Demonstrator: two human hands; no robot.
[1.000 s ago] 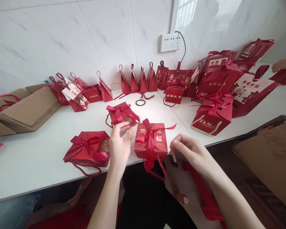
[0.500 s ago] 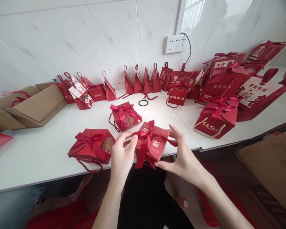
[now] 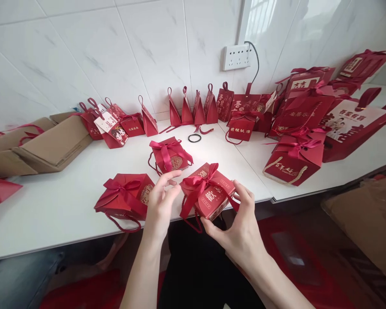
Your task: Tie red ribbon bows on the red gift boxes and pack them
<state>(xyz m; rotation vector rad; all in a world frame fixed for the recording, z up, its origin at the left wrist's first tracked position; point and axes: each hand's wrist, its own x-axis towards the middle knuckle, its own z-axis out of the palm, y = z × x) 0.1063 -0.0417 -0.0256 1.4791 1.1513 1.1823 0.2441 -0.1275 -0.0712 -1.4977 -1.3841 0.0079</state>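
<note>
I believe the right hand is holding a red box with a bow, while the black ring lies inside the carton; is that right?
Not quite: the head view shows the ring on the table, not inside the carton. The right hand is indeed holding a red box with a bow.

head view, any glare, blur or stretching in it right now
In the head view, bright glare shows on the glossy wall at upper right; in the head view, the white-fronted bag looks stretched toward the edge; in the head view, the red shape at lower right is soft, while the ribboned box looks fairly clear.
</note>
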